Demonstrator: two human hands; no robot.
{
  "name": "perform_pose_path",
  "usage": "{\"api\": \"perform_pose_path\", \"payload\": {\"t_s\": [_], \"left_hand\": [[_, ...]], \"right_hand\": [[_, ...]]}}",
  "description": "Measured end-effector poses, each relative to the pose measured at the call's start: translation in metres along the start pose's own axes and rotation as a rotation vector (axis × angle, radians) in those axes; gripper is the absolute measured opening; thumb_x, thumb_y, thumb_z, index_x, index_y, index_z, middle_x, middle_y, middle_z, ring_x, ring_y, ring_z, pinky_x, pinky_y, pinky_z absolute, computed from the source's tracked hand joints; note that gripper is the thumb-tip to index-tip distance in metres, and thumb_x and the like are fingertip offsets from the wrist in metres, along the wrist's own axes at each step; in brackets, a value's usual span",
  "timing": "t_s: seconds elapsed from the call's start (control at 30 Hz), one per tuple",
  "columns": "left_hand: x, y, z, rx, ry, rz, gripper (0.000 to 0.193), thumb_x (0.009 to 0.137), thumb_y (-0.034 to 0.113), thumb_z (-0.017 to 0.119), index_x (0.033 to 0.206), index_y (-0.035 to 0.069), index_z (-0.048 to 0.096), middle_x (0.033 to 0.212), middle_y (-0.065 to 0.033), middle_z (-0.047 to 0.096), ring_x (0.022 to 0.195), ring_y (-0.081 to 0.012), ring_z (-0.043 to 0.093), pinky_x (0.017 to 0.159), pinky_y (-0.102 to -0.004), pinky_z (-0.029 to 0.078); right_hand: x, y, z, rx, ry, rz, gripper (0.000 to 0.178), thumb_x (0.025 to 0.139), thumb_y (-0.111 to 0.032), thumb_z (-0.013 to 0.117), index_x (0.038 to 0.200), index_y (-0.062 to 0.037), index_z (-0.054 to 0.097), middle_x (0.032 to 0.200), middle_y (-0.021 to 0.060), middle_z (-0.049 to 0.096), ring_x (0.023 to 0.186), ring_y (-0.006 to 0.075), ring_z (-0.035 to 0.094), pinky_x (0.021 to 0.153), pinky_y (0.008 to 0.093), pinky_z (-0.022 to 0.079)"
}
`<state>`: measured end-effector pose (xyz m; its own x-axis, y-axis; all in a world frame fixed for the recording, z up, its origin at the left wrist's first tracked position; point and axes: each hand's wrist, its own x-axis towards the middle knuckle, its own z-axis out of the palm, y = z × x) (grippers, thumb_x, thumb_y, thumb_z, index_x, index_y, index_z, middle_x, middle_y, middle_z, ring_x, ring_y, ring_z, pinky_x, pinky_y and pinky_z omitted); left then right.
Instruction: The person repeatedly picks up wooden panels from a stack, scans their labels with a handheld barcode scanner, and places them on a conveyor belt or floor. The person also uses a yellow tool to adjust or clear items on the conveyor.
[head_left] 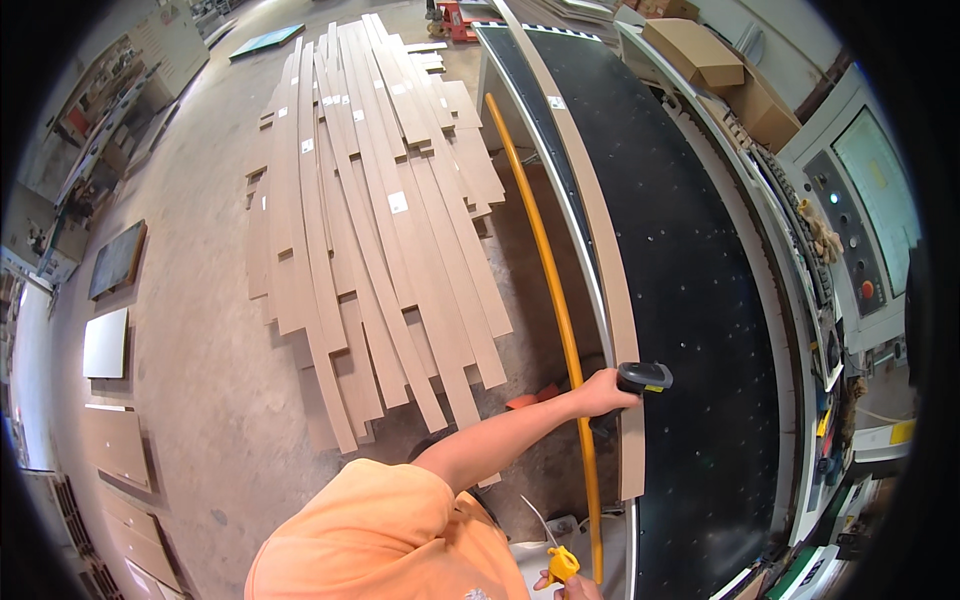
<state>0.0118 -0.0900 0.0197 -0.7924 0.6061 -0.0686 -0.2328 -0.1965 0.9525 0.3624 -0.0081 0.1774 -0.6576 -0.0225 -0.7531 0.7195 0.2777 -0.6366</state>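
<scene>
My left arm reaches right across the view, and my left hand (pixel 604 393) is closed around the grip of a black handheld barcode scanner (pixel 645 377). The scanner head sits above a long narrow brown board (pixel 592 205), which lies lengthwise along the near side of a black table (pixel 690 300). Low in the picture, my right hand (pixel 568 588) is partly cut off by the lower edge. Its fingers wrap a yellow air blow gun (pixel 564 563), whose thin bent metal nozzle points up and left.
A yellow rail (pixel 540 240) runs along the table's left side. Many long brown boards (pixel 390 230), some labelled, lie stacked on the left. A control panel (pixel 860 210) with a screen and red button stands right; cardboard boxes (pixel 700 52) sit behind. Panels (pixel 118 445) lie far left.
</scene>
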Motion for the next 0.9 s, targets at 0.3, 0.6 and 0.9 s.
{"api": "perform_pose_path", "payload": {"t_s": [0.3,0.6,0.9], "left_hand": [[-0.001,0.002,0.003,0.05,0.042,-0.007,0.033,0.076,0.024,0.076,0.092,-0.004,0.069,0.078,-0.0077,0.067,0.076,-0.015,0.063,0.073,-0.033,0.051],[-0.009,0.011,0.017,0.088,0.201,-0.042,0.041,0.075,0.025,0.076,0.101,-0.007,0.07,0.088,-0.0142,0.071,0.083,-0.0215,0.068,0.083,-0.034,0.053],[-0.015,0.014,0.035,0.137,0.408,-0.05,0.047,0.071,0.029,0.075,0.098,-0.009,0.068,0.088,-0.0198,0.071,0.087,-0.0285,0.071,0.083,-0.037,0.054]], "right_hand": [[0.005,0.059,-0.004,-0.077,0.069,-0.057,0.055,0.109,-0.047,0.036,0.1,-0.0051,0.072,0.048,-0.004,0.041,0.04,0.008,0.034,0.04,0.0273,0.025],[-0.009,0.074,-0.002,0.044,0.122,-0.047,0.057,0.11,-0.045,0.034,0.095,-0.0019,0.069,0.045,-0.0027,0.038,0.034,0.0077,0.031,0.035,0.0272,0.024],[0.011,0.111,-0.003,0.024,-0.08,0.049,0.055,0.11,-0.042,0.032,0.118,0.0052,0.06,0.091,0.0101,0.069,0.04,0.0121,0.047,0.038,0.0267,0.039]]}}
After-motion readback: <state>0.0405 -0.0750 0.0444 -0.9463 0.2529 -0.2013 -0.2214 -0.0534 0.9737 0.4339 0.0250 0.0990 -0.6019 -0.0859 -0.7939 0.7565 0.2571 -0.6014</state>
